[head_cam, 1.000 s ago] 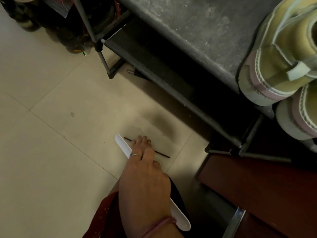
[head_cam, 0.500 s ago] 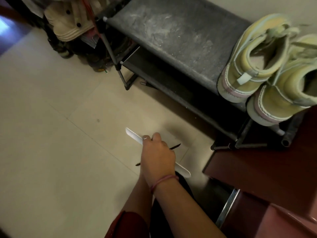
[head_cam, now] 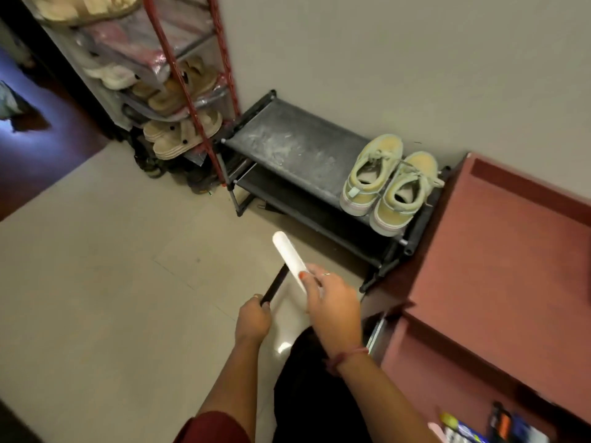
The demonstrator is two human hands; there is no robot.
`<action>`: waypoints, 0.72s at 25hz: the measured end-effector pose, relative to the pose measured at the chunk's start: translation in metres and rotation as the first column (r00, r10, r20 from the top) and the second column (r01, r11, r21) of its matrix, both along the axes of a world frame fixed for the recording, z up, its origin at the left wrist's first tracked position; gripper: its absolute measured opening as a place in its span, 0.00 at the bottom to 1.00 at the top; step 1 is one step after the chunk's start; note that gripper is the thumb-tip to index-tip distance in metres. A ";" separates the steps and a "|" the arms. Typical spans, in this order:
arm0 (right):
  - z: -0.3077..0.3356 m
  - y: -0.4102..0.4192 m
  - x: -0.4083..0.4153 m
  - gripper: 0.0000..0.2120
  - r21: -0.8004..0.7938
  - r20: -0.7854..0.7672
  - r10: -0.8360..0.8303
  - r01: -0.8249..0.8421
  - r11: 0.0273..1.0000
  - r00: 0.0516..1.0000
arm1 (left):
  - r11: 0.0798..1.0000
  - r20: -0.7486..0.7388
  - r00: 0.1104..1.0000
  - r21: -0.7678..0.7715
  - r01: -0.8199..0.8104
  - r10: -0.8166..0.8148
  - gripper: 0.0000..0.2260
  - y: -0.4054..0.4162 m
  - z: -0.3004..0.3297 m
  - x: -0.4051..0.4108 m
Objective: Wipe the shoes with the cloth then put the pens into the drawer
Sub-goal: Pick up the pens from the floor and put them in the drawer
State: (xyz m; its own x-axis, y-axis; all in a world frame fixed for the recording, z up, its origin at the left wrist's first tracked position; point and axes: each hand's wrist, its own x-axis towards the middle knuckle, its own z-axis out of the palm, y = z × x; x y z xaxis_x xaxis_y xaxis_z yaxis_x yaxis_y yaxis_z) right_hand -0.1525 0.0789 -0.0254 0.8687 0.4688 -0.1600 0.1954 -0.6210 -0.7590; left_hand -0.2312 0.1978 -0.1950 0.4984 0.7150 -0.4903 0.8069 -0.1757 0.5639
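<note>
Right hand (head_cam: 332, 302) clamped on white pen (head_cam: 289, 259), fingers curled round its lower end, tip pointing up-left, held above floor (head_cam: 96, 282). Ring on one finger, pink band at wrist. Left hand (head_cam: 252, 321) clamped on black pen (head_cam: 274, 286), fist round lower end, shaft angled up-right so its top sits just beside white pen's lower part; cannot tell if touching. Both pens off floor, in front of low rack (head_cam: 287, 148).

Shoes (head_cam: 388, 183): yellow-green pair, side by side, touching, on right end of rack's top shelf, heels toward camera, toes toward wall (head_cam: 383, 59). Rest of top shelf dusty. Lower shelf dark, contents not readable.

Drawer (head_cam: 454, 388): reddish-brown, pulled open at lower right, below reddish cabinet top (head_cam: 499, 238) that stands just right of rack. Pens and markers (head_cam: 499, 423) lying at bottom right edge; blurred, exact count not readable.

Tall rack (head_cam: 179, 91) left of low rack, red posts, stacked with beige slippers and wrapped items. Dark patch of flooring at far left. Dark red sleeve and black clothing at bottom centre.
</note>
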 end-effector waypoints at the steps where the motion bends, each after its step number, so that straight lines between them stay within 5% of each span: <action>1: 0.016 -0.022 -0.002 0.11 0.064 -0.199 -0.093 0.107 0.992 0.976 | 0.999 0.027 0.999 -0.038 -0.033 0.034 0.08 -0.004 0.020 0.000; 3: 0.036 -0.068 -0.009 0.10 0.114 -0.354 -0.161 0.213 0.970 0.921 | 0.993 0.099 0.992 -0.100 -0.070 0.080 0.06 -0.010 0.056 0.002; 6: 0.065 -0.129 -0.021 0.10 0.130 -0.366 -0.206 0.269 0.954 0.907 | 0.961 0.225 0.959 -0.252 -0.112 0.171 0.05 -0.024 0.113 0.003; 14: 0.092 -0.260 -0.053 0.27 0.190 -0.630 -0.277 0.489 0.851 0.726 | 0.905 0.381 0.920 -0.417 0.083 0.092 0.05 -0.122 0.233 0.012; 18: 0.079 -0.309 -0.061 0.32 0.250 -0.725 -0.247 0.579 0.776 0.643 | 0.790 0.416 0.908 -0.573 0.217 0.051 0.07 -0.194 0.259 0.014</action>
